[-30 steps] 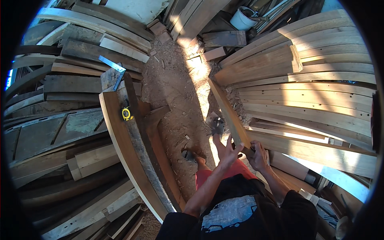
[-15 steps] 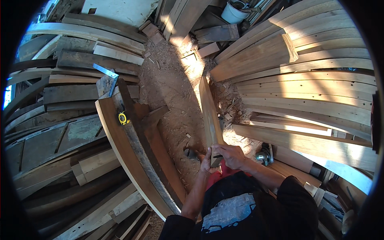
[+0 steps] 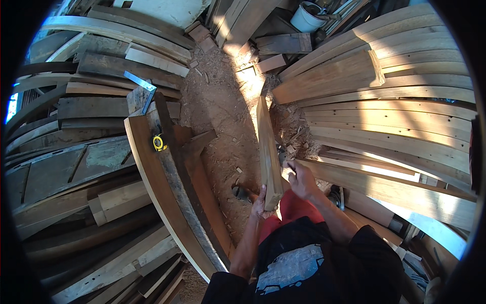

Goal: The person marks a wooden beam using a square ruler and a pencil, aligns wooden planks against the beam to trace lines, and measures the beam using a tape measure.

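A long wooden board (image 3: 269, 164) stretches away from my body, its near end by my lap. My left hand (image 3: 258, 203) grips that near end from the left side. On the board's right, my right hand (image 3: 302, 181) is apart from it, fingers curled; whatever they hold is hidden. To the left stands a thick timber workbench (image 3: 150, 177). A yellow and black tape measure (image 3: 159, 143) lies on it, and a metal try square (image 3: 140, 84) rests at its far end.
Stacked planks (image 3: 101, 109) fill the left side, and long boards (image 3: 395, 119) lean along the right. A white bucket (image 3: 307, 16) stands at the back. Wood shavings and offcuts cover the dirt floor (image 3: 217, 101). A power tool (image 3: 335, 196) sits right of my right forearm.
My right hand has lifted off the board's near end and moved up and right; the thin dark stick seen in it earlier no longer shows. My left hand keeps its grip.
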Demonstrator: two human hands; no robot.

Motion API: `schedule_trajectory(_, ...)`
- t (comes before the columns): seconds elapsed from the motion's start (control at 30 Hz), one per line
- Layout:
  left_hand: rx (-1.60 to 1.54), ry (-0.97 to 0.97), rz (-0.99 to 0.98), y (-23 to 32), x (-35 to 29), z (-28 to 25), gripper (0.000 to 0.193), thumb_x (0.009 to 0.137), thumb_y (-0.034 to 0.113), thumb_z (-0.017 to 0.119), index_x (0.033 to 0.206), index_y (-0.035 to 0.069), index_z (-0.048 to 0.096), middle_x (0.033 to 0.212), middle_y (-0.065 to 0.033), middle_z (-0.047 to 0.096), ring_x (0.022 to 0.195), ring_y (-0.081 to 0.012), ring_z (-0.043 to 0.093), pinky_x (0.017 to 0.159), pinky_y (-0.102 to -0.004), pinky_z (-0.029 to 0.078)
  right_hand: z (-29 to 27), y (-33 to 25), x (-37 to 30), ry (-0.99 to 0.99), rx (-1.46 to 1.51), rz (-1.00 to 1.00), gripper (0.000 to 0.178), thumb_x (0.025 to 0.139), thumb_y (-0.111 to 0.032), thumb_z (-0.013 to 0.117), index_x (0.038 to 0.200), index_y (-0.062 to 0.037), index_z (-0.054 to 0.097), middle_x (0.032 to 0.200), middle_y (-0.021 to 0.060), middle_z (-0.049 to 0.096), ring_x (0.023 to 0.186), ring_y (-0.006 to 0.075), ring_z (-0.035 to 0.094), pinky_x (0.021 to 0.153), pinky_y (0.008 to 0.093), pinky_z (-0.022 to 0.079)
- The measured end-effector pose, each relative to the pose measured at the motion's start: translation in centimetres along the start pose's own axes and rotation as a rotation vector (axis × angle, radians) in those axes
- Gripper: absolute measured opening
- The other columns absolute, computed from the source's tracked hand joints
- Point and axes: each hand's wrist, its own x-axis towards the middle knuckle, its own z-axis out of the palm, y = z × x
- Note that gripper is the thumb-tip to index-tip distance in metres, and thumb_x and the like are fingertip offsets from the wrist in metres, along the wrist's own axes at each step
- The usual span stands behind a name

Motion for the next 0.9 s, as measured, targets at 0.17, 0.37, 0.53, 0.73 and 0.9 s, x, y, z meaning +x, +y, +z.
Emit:
schedule_trajectory(0.17,0.211,0.075,0.018,0.1,-1.1,-1.0,0.053,0.097,0.051,0.062,0.125,0.006,0.060,0.088,-0.0111,0.072,0.060,-0.0210,0.070,0.043,-0.0330,0.057,3.2,9.8,6.8,-0.236,0.245,0.773,0.062,0.091,-0.056,0.066,0.123,-0.0038,0.063,0.103,0.0117,0.073,0.091,0.0242,0.070,0.080,0.0377,0.054)
schedule_trajectory(0.37,0.626,0.179,-0.065,-4.8,-7.0,-5.6,0.058,0.098,0.049,0.061,0.128,-0.001,0.056,0.086,-0.0127,0.071,0.062,-0.0190,0.070,0.042,-0.0297,0.055,10.7,14.7,6.6,-0.163,0.678,0.968,0.058,0.085,-0.035,0.079,0.120,0.0078,0.062,0.100,0.0183,0.071,0.084,0.0279,0.072,0.074,0.0459,0.060)
schedule_trajectory(0.53,0.726,0.209,0.076,-5.9,-13.7,-5.6,0.062,0.098,0.046,0.063,0.138,0.001,0.048,0.098,-0.0084,0.069,0.080,-0.0144,0.069,0.066,-0.0298,0.058,14.4,12.0,1.0,-0.072,0.813,0.853,0.036,0.085,-0.016,0.075,0.109,0.0075,0.066,0.096,0.0160,0.071,0.081,0.0255,0.072,0.074,0.0416,0.059)
schedule_trajectory(0.73,0.769,0.194,0.421,-5.7,-15.9,-8.5,0.071,0.092,0.037,0.075,0.140,-0.003,0.043,0.128,-0.0154,0.059,0.122,-0.0211,0.053,0.107,-0.0374,0.041,12.9,5.5,1.1,-0.176,0.870,0.517,0.039,0.082,-0.019,0.077,0.112,0.0027,0.066,0.097,0.0084,0.071,0.082,0.0201,0.069,0.076,0.0379,0.057)
schedule_trajectory(0.9,0.892,0.132,0.655,-5.3,-19.5,-11.2,0.079,0.084,0.039,0.082,0.139,-0.004,0.044,0.128,-0.0148,0.058,0.121,-0.0211,0.053,0.105,-0.0378,0.043,12.9,-4.3,-0.9,-0.258,0.826,0.219,0.034,0.084,-0.019,0.075,0.110,0.0017,0.067,0.097,0.0057,0.071,0.083,0.0128,0.067,0.077,0.0300,0.055)
